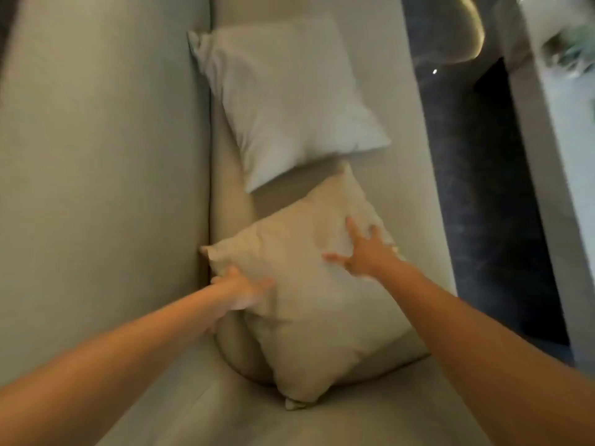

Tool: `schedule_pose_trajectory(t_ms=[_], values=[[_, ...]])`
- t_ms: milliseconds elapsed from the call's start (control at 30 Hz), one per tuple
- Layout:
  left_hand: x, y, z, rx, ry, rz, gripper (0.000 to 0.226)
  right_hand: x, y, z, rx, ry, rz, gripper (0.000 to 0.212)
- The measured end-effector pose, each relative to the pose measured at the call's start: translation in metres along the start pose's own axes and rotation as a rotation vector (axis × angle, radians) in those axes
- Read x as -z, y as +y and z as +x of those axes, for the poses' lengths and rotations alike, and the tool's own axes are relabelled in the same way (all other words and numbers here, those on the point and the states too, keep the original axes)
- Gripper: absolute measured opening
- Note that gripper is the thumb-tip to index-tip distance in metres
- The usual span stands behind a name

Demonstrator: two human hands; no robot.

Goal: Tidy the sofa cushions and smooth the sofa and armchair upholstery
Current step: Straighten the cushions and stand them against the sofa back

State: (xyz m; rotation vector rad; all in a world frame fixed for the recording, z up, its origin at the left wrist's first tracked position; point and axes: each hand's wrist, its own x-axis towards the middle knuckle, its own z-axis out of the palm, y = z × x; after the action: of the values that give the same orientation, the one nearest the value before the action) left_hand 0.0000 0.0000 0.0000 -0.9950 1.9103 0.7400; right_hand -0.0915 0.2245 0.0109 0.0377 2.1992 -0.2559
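Observation:
A beige cushion (309, 304) lies on the seat of the pale sofa (396, 188), its left corner against the backrest (106, 175). My left hand (240, 289) grips the cushion's left edge near that corner. Fingers spread, my right hand (362, 252) lies flat on the cushion's upper right part. A white cushion (289, 101) lies farther along the seat, leaning toward the backrest, apart from the beige one.
A second beige cushion or bolster (240, 352) sits half hidden under the beige cushion. Dark patterned carpet (476, 204) runs along the sofa's front edge. A light table or bench (553, 188) stands to the right, with a plant (576, 49) at top right.

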Motion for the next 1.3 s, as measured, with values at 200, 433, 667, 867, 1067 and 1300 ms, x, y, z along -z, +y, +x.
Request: schedule_pose_trajectory(t_ms=[200, 433, 667, 867, 1067, 1300], values=[[-0.043, -0.002, 0.018, -0.094, 0.230, -0.385, 0.103, -0.030, 0.018, 0.042, -0.081, 0.166, 0.262, 0.101], [-0.002, 0.027, -0.054, -0.199, 0.238, -0.506, 0.074, -0.011, 0.024, 0.034, -0.089, 0.203, 0.400, 0.096], [0.131, 0.006, -0.115, -0.624, 0.367, -0.207, 0.083, -0.039, -0.083, -0.014, 0.094, -0.057, 0.962, 0.068], [0.178, -0.014, -0.093, -0.701, 0.410, 0.153, 0.081, -0.088, -0.154, -0.019, 0.003, -0.093, 1.243, 0.065], [0.174, 0.051, -0.090, -0.862, 0.774, 0.722, 0.041, -0.034, -0.116, -0.018, -0.081, -0.240, 1.093, 0.066], [0.194, 0.144, -0.012, -0.568, 0.491, 0.691, 0.049, 0.105, -0.119, 0.072, 0.139, 0.334, 0.756, 0.062]])
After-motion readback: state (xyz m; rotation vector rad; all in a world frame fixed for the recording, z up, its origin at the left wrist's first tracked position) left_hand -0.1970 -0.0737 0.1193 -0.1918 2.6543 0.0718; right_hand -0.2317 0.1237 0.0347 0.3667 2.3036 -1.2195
